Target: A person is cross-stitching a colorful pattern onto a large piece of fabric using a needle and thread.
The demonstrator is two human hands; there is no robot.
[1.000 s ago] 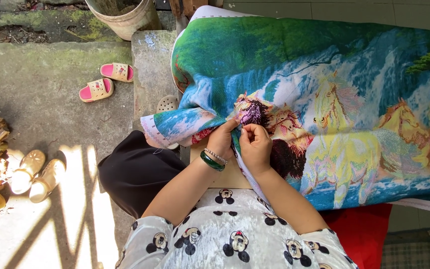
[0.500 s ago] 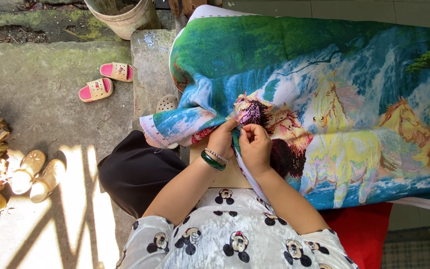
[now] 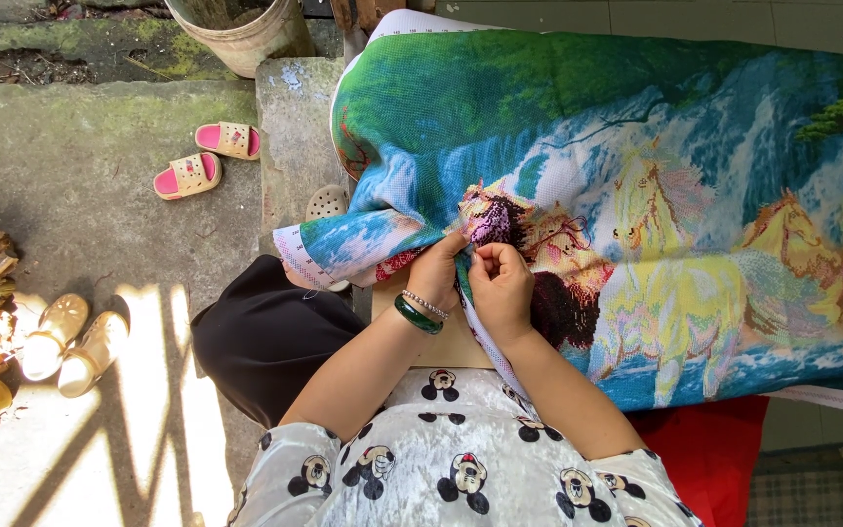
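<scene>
A large cross-stitch cloth [image 3: 636,195] with horses, a waterfall and green trees lies spread across my lap and out to the right. My left hand [image 3: 436,273], with a green bangle and a bead bracelet on the wrist, pinches a fold of the cloth near a dark purple stitched patch [image 3: 495,222]. My right hand [image 3: 501,283] sits right beside it, fingers closed on the cloth edge; a needle cannot be made out. The two hands touch each other.
A pair of pink sandals [image 3: 207,158] lies on the concrete at upper left. Beige sandals [image 3: 75,342] and dry husks sit at the left edge. A bucket [image 3: 241,29] stands at the top. A red cloth [image 3: 709,449] hangs under the cloth at lower right.
</scene>
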